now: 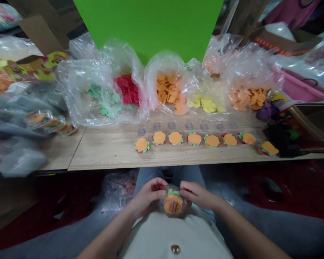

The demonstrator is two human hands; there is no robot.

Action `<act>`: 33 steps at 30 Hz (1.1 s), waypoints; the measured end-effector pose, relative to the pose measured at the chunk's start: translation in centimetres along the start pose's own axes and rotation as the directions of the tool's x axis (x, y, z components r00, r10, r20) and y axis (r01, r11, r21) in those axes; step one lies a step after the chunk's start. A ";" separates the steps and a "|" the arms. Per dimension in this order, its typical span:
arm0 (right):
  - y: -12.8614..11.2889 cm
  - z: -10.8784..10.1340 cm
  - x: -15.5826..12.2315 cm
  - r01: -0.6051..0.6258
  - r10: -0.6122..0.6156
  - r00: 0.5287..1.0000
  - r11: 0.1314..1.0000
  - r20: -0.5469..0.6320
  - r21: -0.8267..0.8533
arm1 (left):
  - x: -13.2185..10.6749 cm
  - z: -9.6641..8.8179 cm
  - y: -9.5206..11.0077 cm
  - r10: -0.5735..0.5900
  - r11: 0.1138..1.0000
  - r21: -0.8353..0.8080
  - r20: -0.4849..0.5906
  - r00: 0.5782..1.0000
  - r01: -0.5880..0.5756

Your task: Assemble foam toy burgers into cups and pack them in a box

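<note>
Working the head view left to right. At far left on the bench (105, 151), bagged burgers (50, 122) lie among grey plastic. Along the back, in front of a green sheet (151, 25), stand open clear bags: green foam leaves (102, 100), red discs (126, 90), orange discs (169, 88), yellow discs (205, 102), then more orange discs (245, 99). Nearer me, eight foam burgers (194, 139) sit in a line on the bench, each an orange disc over green and red layers. Beyond the line's right end, a black item (282, 140) lies at the bench's right side, with a pink tub (299, 86) farther back.

Hands are below the bench's front edge, over my lap, well apart from everything on it. Left hand (147, 196) comes in from the left, its fingers (158, 187) pinching the top left of the clear wrap (175, 189). Right hand (197, 194) mirrors it, its fingers (185, 185) pinching the top right. Between them, just above my shirt (162, 237), sits one wrapped foam burger (173, 203), orange face toward me, with a printed label on it.
</note>
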State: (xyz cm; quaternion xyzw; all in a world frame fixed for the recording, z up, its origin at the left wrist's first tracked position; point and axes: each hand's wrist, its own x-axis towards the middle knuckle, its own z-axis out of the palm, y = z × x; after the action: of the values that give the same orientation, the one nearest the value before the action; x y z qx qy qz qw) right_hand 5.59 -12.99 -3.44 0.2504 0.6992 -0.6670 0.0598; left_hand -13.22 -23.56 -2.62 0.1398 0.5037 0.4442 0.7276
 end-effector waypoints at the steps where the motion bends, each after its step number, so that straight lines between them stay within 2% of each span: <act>1: -0.2 -0.1 -0.3 0.015 -0.015 1.000 0.999 -0.003 -0.037 | -0.2 0.2 -0.6 0.020 0.999 -0.027 -0.026 0.999 -0.021; 4: -1.3 -0.6 -0.8 0.107 -0.106 0.994 0.966 0.016 -0.235 | -0.4 0.9 -1.7 0.081 0.996 0.037 -0.078 0.994 -0.078; 7: -2.3 -0.7 -0.6 0.173 -0.172 0.984 0.900 0.039 -0.401 | -0.6 1.6 -1.5 0.141 0.970 0.205 -0.021 0.990 -0.134; 12: -1.8 0.9 -0.9 0.223 -0.236 0.971 0.852 0.034 -0.474 | -1.3 2.6 -0.9 0.295 0.831 0.470 0.080 0.952 -0.297; 16: -0.5 2.0 -1.8 0.249 -0.299 0.954 0.831 -0.023 -0.497 | -1.5 3.0 -0.8 0.318 0.736 0.579 0.163 0.934 -0.351; 19: -0.5 2.1 -2.1 0.214 -0.273 0.961 0.833 -0.043 -0.511 | -1.1 2.8 -0.8 0.293 0.728 0.591 0.192 0.937 -0.349; 24: -2.3 1.6 -2.6 0.174 -0.230 0.973 0.810 -0.031 -0.559 | -0.9 2.4 -1.0 0.234 0.800 0.518 0.198 0.952 -0.304; 28: -2.9 2.1 -3.1 0.096 -0.169 0.984 0.780 -0.061 -0.618 | -1.3 2.5 -1.2 0.272 0.762 0.561 0.173 0.947 -0.322; 33: -2.5 2.9 -3.2 0.090 -0.146 0.989 0.761 -0.034 -0.642 | -1.5 2.5 -1.5 0.244 0.754 0.573 0.209 0.947 -0.321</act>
State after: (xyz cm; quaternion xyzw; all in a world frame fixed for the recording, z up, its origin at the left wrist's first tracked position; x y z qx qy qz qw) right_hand 6.61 -16.58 -0.14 0.1979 0.9003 -0.3812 0.0706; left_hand -10.46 -24.97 -1.60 0.4638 0.5460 0.3575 0.5992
